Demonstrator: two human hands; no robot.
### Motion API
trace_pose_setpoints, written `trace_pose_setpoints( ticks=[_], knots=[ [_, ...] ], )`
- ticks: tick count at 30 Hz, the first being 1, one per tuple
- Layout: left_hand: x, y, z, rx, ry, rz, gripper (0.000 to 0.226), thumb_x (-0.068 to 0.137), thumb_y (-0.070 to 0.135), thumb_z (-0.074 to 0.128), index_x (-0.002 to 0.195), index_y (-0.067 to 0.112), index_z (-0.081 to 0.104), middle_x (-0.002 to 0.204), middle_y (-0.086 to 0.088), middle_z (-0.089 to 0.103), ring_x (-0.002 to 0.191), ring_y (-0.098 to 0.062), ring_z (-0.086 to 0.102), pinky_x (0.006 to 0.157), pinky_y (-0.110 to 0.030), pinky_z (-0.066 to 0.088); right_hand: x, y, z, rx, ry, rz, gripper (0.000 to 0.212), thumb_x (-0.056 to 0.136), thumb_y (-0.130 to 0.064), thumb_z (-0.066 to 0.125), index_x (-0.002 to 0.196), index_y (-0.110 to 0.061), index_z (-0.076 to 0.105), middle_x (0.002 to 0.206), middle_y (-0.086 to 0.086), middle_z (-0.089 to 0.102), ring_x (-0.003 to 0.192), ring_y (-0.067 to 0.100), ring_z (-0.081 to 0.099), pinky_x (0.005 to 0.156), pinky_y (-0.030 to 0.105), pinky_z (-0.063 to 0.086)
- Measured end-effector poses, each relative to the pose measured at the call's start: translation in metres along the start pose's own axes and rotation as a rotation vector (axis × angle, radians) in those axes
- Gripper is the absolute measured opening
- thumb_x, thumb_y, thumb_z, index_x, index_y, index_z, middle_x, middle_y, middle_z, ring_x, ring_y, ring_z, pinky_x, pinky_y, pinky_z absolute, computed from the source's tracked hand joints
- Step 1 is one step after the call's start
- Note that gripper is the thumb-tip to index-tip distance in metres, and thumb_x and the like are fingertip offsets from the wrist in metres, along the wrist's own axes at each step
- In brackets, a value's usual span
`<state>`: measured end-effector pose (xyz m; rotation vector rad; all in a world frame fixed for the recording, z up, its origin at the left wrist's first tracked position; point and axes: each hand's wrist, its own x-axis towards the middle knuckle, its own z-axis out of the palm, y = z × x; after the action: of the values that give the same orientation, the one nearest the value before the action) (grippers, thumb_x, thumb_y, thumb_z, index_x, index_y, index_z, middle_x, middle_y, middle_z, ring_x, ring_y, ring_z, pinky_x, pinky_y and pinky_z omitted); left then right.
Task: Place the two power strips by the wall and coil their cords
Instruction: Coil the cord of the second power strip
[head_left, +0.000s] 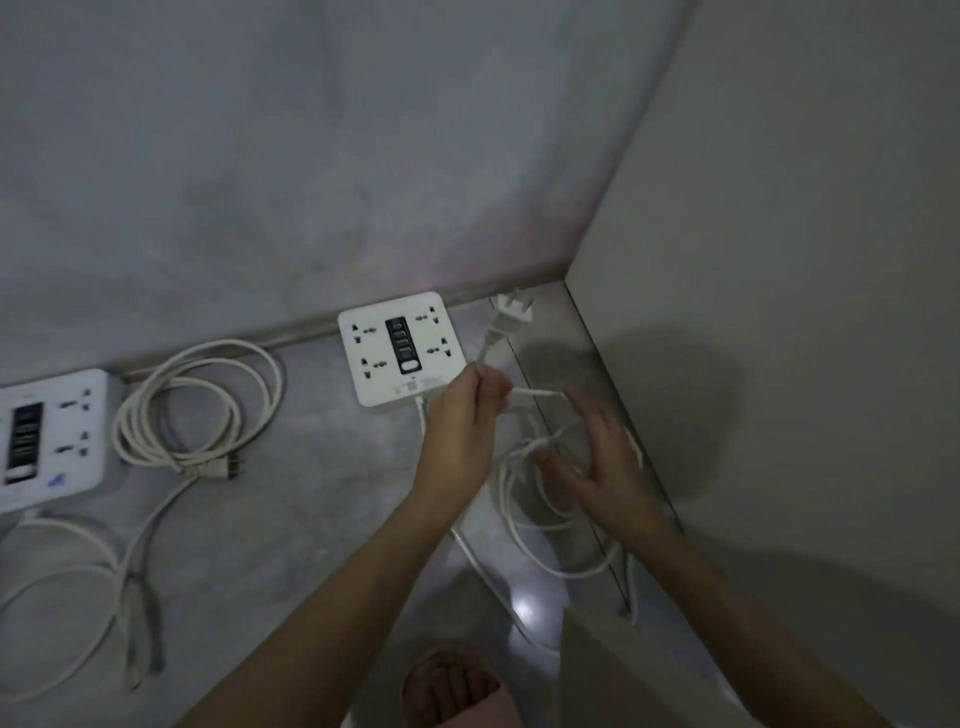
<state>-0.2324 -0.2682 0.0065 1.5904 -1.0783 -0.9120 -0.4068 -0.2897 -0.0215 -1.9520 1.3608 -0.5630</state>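
Floor (291, 519) by wall: 2 power strips (397, 347) | L hand (460, 421) grip pinching cord (524, 519) | R hand (605, 467) grip wide, blurred

Grey floor (291, 525): two power strips (397, 349) (49, 436), coiled cord (197, 400), possibly slipper (457, 686).

Tight corner. Grey wall (311, 156) closes off 12 o'clock; pale panel (779, 260) blocks 3 o'clock. Square power strip (397, 348) sits against wall base, its loose cord (524, 525) looped over floor between strip and panel, tangling passage there. Coiled cord (197, 405) and second power strip (52, 436) crowd 9 o'clock. Open floor (311, 499) toward 7 o'clock, between coil and strip. Slippered foot (452, 686) at 6 o'clock.
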Motion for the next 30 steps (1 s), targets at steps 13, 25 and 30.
trace_pose_setpoints(
  ticks=[13, 25, 30],
  knots=[
    [-0.008, 0.308, -0.097, -0.483, 0.127, 0.327, 0.030, 0.104, 0.018, 0.030, 0.090, 0.007, 0.053, 0.080, -0.014, 0.067, 0.074, -0.023, 0.069, 0.077, -0.037, 0.059, 0.036, -0.206, -0.148, 0.460, -0.165, -0.328, 0.032, 0.091, -0.036, 0.048, 0.065, -0.021, 0.061, 0.050, 0.001, 0.043, 0.046, 0.012, 0.044, 0.050, 0.020, 0.043],
    [-0.105, 0.464, -0.176, -0.620, -0.043, 0.126, 0.036, 0.104, 0.026, 0.029, 0.102, 0.003, 0.058, 0.042, 0.007, 0.035, 0.033, -0.008, 0.031, 0.038, -0.017, 0.032, -0.054, -0.354, -0.215, 0.422, -0.404, -0.639, 0.033, 0.096, -0.030, 0.042, 0.084, -0.007, 0.064, 0.065, 0.002, 0.064, 0.065, 0.019, 0.061, 0.068, 0.030, 0.048],
    [-0.147, 0.467, -0.228, -0.359, -0.099, 0.186, 0.038, 0.102, 0.031, 0.037, 0.103, 0.004, 0.064, 0.048, 0.008, 0.028, 0.036, -0.007, 0.020, 0.035, -0.020, 0.019, -0.063, -0.401, -0.194, 0.344, -0.622, -0.629, 0.024, 0.098, -0.023, 0.051, 0.104, -0.005, 0.065, 0.094, 0.005, 0.074, 0.089, 0.014, 0.068, 0.082, 0.028, 0.050]
  ],
)
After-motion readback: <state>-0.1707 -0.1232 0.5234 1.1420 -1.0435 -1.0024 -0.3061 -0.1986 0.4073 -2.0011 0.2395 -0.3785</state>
